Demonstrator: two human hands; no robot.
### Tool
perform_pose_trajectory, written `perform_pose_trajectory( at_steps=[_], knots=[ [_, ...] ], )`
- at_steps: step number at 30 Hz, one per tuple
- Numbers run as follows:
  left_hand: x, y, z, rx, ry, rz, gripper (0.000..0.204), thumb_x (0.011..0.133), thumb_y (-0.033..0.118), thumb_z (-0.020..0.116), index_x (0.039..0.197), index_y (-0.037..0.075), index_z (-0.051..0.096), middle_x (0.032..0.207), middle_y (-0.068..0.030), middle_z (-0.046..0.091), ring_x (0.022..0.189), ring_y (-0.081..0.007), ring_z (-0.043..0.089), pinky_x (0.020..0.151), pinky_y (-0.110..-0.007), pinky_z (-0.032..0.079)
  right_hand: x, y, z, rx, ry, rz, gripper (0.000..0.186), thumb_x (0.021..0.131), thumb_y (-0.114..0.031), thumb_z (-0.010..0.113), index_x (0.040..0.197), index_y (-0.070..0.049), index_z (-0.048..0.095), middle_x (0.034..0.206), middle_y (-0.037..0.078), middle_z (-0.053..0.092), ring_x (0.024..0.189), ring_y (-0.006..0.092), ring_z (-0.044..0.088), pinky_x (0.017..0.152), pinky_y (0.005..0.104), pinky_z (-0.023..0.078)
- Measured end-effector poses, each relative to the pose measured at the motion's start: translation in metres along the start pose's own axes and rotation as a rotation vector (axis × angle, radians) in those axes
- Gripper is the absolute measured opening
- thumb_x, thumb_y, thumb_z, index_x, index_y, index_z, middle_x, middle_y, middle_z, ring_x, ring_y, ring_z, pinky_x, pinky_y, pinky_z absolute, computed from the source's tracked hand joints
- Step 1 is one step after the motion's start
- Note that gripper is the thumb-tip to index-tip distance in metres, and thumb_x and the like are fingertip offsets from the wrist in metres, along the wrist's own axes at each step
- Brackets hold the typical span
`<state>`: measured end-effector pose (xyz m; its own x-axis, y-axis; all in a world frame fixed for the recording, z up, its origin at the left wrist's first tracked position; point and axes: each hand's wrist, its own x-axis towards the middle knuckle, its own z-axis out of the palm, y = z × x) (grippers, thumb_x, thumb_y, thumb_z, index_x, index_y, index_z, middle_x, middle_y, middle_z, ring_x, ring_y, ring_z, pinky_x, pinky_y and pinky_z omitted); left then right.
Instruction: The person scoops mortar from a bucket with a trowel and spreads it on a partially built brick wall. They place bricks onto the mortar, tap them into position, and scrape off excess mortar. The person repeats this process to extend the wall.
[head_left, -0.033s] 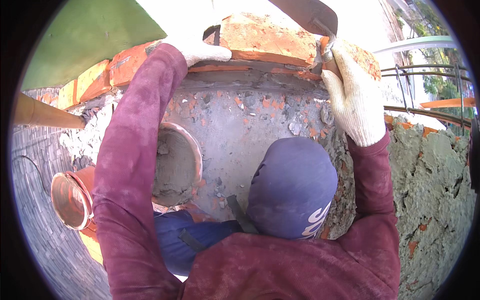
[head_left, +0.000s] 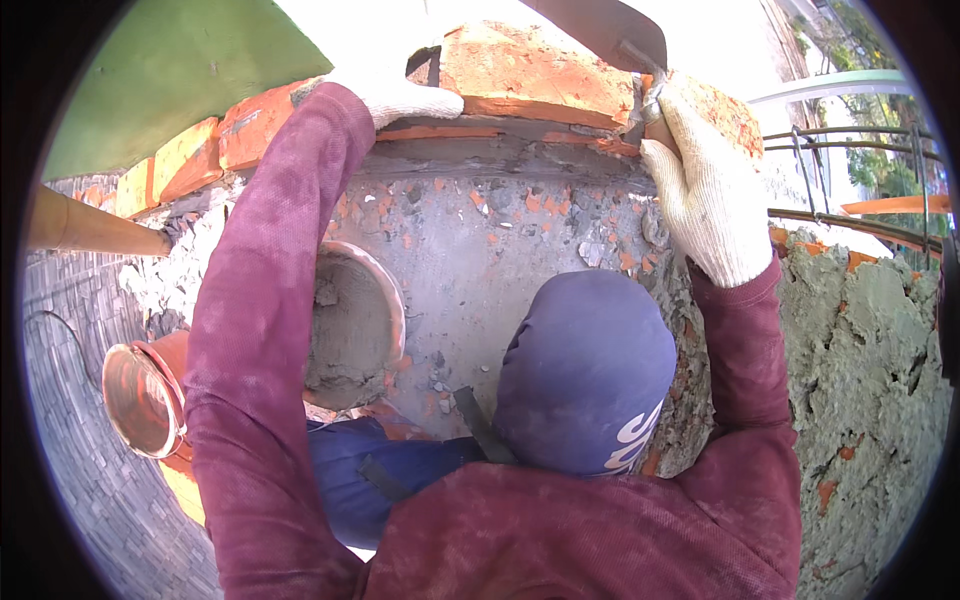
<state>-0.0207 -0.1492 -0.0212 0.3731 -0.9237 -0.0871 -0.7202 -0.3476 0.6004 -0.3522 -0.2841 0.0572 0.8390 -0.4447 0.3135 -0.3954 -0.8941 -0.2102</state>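
My left hand, in a white glove, curls over the left end of a red brick lying on top of the brick wall. My right hand, also gloved, grips the handle of a trowel at the brick's right end. The trowel's metal blade reaches up and left over the brick. A grey mortar joint runs just under the brick. Both arms wear dark red sleeves.
A bucket of grey mortar sits below my left arm, with an orange bucket further left. A wooden handle pokes in from the left. Rebar juts out at right above a rough rendered wall. A green board lies top left.
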Motion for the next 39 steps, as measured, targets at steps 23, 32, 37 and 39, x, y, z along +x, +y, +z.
perform_pose_trajectory(
  at_steps=[23,32,37,39],
  knots=[
    [0.037,0.131,0.019,0.252,-0.159,0.303,0.035,0.1,0.026,0.061,0.128,0.01,0.075,0.147,-0.0214,0.062,0.139,-0.0392,0.055,0.121,-0.05,0.04,-0.107,0.079,0.102,0.213,-0.157,0.343,0.032,0.097,-0.036,0.071,0.102,-0.005,0.072,0.086,0.017,0.071,0.081,0.0353,0.071,0.074,0.0426,0.056],
    [0.037,0.077,0.029,0.369,-0.113,0.598,0.042,0.095,0.03,0.069,0.132,0.01,0.07,0.143,-0.0174,0.064,0.136,-0.0373,0.056,0.116,-0.048,0.043,-0.163,0.136,0.104,0.617,-0.19,0.663,0.038,0.094,-0.028,0.075,0.108,0.008,0.072,0.088,0.018,0.073,0.08,0.0212,0.068,0.078,0.035,0.054],
    [-0.006,0.098,0.05,0.473,0.025,0.581,0.063,0.095,0.042,0.071,0.151,0.016,0.057,0.16,-0.0128,0.05,0.152,-0.0354,0.039,0.127,-0.054,0.027,-0.195,0.066,0.01,0.428,-0.051,0.764,0.037,0.094,-0.018,0.073,0.121,0.006,0.072,0.104,0.02,0.076,0.092,0.0282,0.076,0.088,0.0364,0.057],
    [-0.026,0.117,0.059,0.53,0.018,0.564,0.073,0.093,0.047,0.073,0.154,0.013,0.051,0.158,-0.0154,0.048,0.151,-0.0359,0.038,0.126,-0.056,0.026,-0.155,0.04,-0.025,0.302,0.104,0.66,0.035,0.095,-0.017,0.072,0.124,0.003,0.071,0.104,0.022,0.076,0.092,0.0337,0.076,0.086,0.0402,0.058]
  ],
)
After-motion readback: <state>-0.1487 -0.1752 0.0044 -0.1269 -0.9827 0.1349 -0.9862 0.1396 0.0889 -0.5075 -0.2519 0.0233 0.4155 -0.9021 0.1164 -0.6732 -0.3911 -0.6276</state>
